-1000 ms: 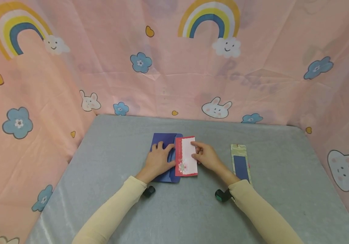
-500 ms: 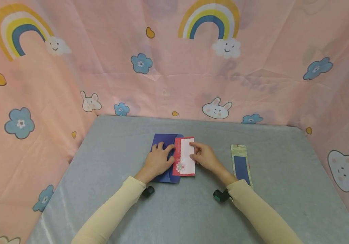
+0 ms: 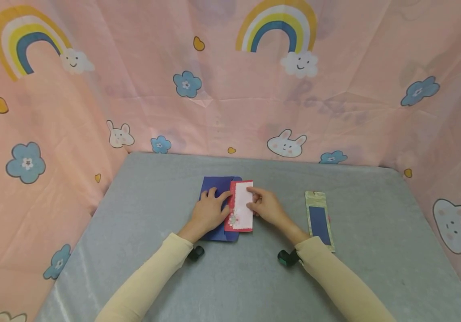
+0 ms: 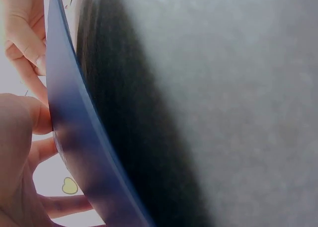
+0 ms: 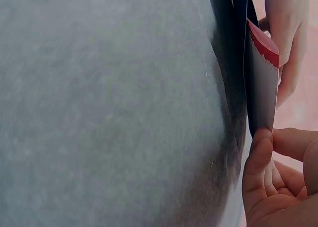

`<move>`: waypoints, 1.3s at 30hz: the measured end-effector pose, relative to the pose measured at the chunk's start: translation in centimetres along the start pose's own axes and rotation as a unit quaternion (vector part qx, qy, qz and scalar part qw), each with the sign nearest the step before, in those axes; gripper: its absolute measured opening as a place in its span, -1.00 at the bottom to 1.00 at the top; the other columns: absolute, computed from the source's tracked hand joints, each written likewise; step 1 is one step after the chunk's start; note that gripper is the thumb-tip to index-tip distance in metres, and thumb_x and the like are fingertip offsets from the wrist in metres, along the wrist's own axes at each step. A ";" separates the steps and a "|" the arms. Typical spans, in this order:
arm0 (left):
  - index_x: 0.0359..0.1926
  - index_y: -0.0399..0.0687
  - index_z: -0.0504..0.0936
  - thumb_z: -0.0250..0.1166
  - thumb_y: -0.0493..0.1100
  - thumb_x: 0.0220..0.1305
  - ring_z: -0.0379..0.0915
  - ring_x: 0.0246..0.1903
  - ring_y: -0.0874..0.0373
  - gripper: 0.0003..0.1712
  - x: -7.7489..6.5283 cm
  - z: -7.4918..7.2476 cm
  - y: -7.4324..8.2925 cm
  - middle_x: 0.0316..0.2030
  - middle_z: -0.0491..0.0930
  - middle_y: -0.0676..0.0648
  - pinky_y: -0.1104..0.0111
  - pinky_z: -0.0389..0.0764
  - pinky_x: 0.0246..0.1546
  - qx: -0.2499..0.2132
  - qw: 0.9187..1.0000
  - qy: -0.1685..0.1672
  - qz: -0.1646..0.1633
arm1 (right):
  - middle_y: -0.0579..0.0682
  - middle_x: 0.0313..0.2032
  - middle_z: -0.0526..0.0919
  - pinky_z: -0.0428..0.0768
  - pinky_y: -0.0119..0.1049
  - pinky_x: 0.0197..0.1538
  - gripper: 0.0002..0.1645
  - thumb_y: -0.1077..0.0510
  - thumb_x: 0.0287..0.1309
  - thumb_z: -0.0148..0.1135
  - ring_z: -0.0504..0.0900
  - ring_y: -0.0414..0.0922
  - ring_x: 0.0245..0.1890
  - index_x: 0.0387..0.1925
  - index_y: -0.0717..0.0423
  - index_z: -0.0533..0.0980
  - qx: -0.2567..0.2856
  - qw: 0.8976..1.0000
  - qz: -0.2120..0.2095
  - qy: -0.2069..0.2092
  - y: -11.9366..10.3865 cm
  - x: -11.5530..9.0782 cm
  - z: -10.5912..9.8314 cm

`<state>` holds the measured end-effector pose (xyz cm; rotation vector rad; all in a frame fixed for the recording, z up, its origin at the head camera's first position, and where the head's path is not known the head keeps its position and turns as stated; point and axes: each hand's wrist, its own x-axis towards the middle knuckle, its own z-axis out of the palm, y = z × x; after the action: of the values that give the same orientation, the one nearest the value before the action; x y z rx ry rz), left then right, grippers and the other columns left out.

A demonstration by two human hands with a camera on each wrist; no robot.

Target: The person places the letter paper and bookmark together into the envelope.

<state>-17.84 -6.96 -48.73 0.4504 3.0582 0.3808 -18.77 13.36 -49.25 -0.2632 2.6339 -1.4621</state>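
Note:
In the head view a blue envelope [image 3: 217,182] lies on the table, its flap side to the right. My left hand [image 3: 208,212] rests on it with spread fingers, thumb and index finger right at the opening. The left wrist view shows those fingertips against the envelope's face [image 4: 82,122]. My right hand [image 3: 271,207] pinches the right edge of a folded greeting card [image 3: 244,205], red-bordered with a pale panel and a printed flower. The card's left edge overlaps the envelope's mouth. In the right wrist view, thumb and finger grip the card [image 5: 263,83] by its edge.
A long greenish card [image 3: 316,197] with a dark blue panel lies to the right, near the right sleeve. A grey cloth covers the table [image 3: 238,281]. Behind it hangs a pink curtain [image 3: 230,107] with rainbows and rabbits.
The right hand has moved the card a little to the left, further over the envelope. The left hand and the envelope have stayed nearly in place.

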 end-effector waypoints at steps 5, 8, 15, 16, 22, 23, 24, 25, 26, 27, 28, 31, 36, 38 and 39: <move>0.31 0.40 0.32 0.04 0.13 0.30 0.30 0.21 -0.30 -0.46 0.0 -0.1 0.0 0.27 0.33 -0.25 -0.09 0.55 -0.03 0.005 1.000 -0.010 -0.003 | 0.00 -0.55 0.46 0.46 -0.39 -0.60 -0.37 0.26 0.04 0.28 0.42 -0.25 -0.71 0.20 0.24 0.40 0.003 1.000 0.000 -0.003 -0.1 0.1 0.2; 0.32 0.40 0.31 0.04 0.14 0.31 0.29 0.22 -0.30 -0.46 0.0 -0.2 0.0 0.28 0.33 -0.25 -0.09 0.54 -0.01 0.004 1.000 -0.015 -0.002 | 0.02 -0.55 0.46 0.46 -0.38 -0.60 -0.37 0.27 0.04 0.28 0.43 -0.23 -0.71 0.20 0.24 0.40 0.004 1.000 0.001 -0.003 -0.2 0.1 0.3; 0.31 0.39 0.33 0.07 0.11 0.29 0.32 0.20 -0.29 -0.46 0.0 -0.4 -0.1 0.27 0.33 -0.24 -0.09 0.55 -0.04 -0.006 1.000 -0.010 0.007 | -0.01 -0.59 0.45 0.43 -0.40 -0.62 -0.38 0.30 0.01 0.26 0.42 -0.25 -0.74 0.18 0.30 0.41 -0.001 1.000 -0.005 0.003 0.0 0.3 0.7; 0.30 0.39 0.33 0.07 0.10 0.29 0.33 0.19 -0.28 -0.46 0.0 -0.4 -0.2 0.27 0.34 -0.23 -0.09 0.55 -0.05 -0.007 1.000 -0.009 0.008 | -0.02 -0.59 0.45 0.43 -0.40 -0.62 -0.38 0.30 0.01 0.26 0.42 -0.25 -0.74 0.18 0.31 0.40 -0.002 1.000 -0.006 0.003 0.0 0.3 0.7; 0.29 0.39 0.34 0.08 0.10 0.27 0.34 0.19 -0.27 -0.46 0.0 -0.3 -0.3 0.26 0.34 -0.23 -0.08 0.56 -0.06 -0.005 1.000 -0.003 0.010 | 0.00 -0.58 0.47 0.44 -0.39 -0.61 -0.37 0.29 0.02 0.27 0.42 -0.26 -0.73 0.19 0.26 0.41 0.003 1.000 0.001 -0.004 -0.1 0.3 0.7; 0.29 0.38 0.34 0.08 0.10 0.26 0.35 0.18 -0.27 -0.46 0.0 -0.3 -0.3 0.26 0.34 -0.23 -0.08 0.57 -0.07 -0.004 1.000 -0.002 0.011 | 0.01 -0.57 0.48 0.44 -0.39 -0.61 -0.37 0.28 0.02 0.28 0.43 -0.26 -0.73 0.20 0.25 0.41 0.004 1.000 0.004 -0.006 -0.1 0.3 0.7; 0.28 0.38 0.34 0.08 0.11 0.26 0.35 0.18 -0.27 -0.46 0.0 -0.3 -0.3 0.26 0.35 -0.23 -0.08 0.57 -0.07 -0.004 1.000 0.001 0.011 | 0.01 -0.57 0.48 0.45 -0.38 -0.60 -0.37 0.28 0.02 0.28 0.43 -0.25 -0.72 0.20 0.24 0.40 0.006 1.000 0.006 -0.008 -0.2 0.3 0.7; 0.28 0.38 0.34 0.09 0.11 0.26 0.35 0.18 -0.27 -0.46 0.0 -0.2 -0.4 0.25 0.35 -0.23 -0.08 0.57 -0.08 -0.004 1.000 0.003 0.012 | 0.01 -0.57 0.48 0.45 -0.39 -0.60 -0.37 0.28 0.02 0.28 0.43 -0.25 -0.72 0.20 0.23 0.40 0.005 1.000 0.007 -0.008 -0.2 0.3 0.7; 0.28 0.38 0.34 0.09 0.11 0.26 0.36 0.17 -0.27 -0.47 0.0 -0.2 -0.4 0.25 0.36 -0.23 -0.08 0.58 -0.09 -0.003 1.000 0.005 0.012 | 0.01 -0.56 0.48 0.45 -0.39 -0.60 -0.37 0.28 0.03 0.28 0.43 -0.25 -0.72 0.20 0.22 0.40 0.005 1.000 0.009 -0.008 -0.2 0.3 0.7; 0.28 0.38 0.34 0.09 0.12 0.26 0.36 0.17 -0.26 -0.47 0.0 -0.2 -0.4 0.24 0.36 -0.23 -0.07 0.58 -0.10 -0.002 1.000 0.007 0.013 | 0.01 -0.56 0.48 0.45 -0.39 -0.60 -0.37 0.28 0.03 0.28 0.43 -0.25 -0.72 0.21 0.22 0.40 0.005 1.000 0.009 -0.008 -0.2 0.3 0.7; 0.27 0.38 0.34 0.09 0.12 0.26 0.37 0.16 -0.26 -0.47 0.0 -0.2 -0.4 0.24 0.37 -0.23 -0.07 0.58 -0.10 -0.001 1.000 0.009 0.013 | 0.02 -0.56 0.48 0.45 -0.39 -0.59 -0.37 0.29 0.03 0.27 0.43 -0.25 -0.72 0.20 0.22 0.40 0.007 1.000 0.009 -0.007 -0.3 0.4 0.7; 0.27 0.39 0.34 0.10 0.12 0.26 0.37 0.16 -0.26 -0.47 0.0 -0.3 -0.4 0.23 0.37 -0.22 -0.07 0.59 -0.10 0.000 1.000 0.010 0.014 | 0.02 -0.55 0.48 0.44 -0.39 -0.59 -0.37 0.30 0.02 0.27 0.43 -0.24 -0.71 0.19 0.21 0.41 0.008 1.000 0.008 -0.001 -0.3 0.4 0.8; 0.27 0.39 0.33 0.11 0.13 0.26 0.37 0.16 -0.26 -0.46 0.0 -0.3 -0.4 0.23 0.38 -0.22 -0.06 0.58 -0.08 -0.004 1.000 0.009 0.014 | 0.01 -0.55 0.46 0.45 -0.40 -0.59 -0.37 0.30 0.02 0.27 0.43 -0.24 -0.71 0.19 0.22 0.41 0.015 1.000 0.010 -0.001 -0.6 0.5 1.0; 0.27 0.38 0.34 0.11 0.13 0.25 0.37 0.15 -0.26 -0.46 0.0 -0.3 -0.4 0.22 0.38 -0.22 -0.06 0.57 -0.09 -0.005 1.000 0.010 0.014 | 0.01 -0.55 0.46 0.44 -0.40 -0.59 -0.38 0.30 0.02 0.27 0.43 -0.24 -0.71 0.20 0.22 0.41 0.015 1.000 0.012 -0.002 -0.7 0.5 1.1; 0.27 0.37 0.34 0.10 0.12 0.25 0.37 0.15 -0.26 -0.46 0.0 -0.3 -0.4 0.22 0.38 -0.22 -0.06 0.57 -0.09 -0.005 1.000 0.011 0.014 | 0.01 -0.55 0.46 0.44 -0.40 -0.60 -0.38 0.30 0.02 0.27 0.43 -0.23 -0.72 0.20 0.22 0.41 0.013 1.000 0.013 -0.003 -0.8 0.5 1.1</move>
<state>-17.96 -7.43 -48.60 0.4925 3.0728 0.4059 -19.02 11.92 -49.17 -0.2302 2.6019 -1.4852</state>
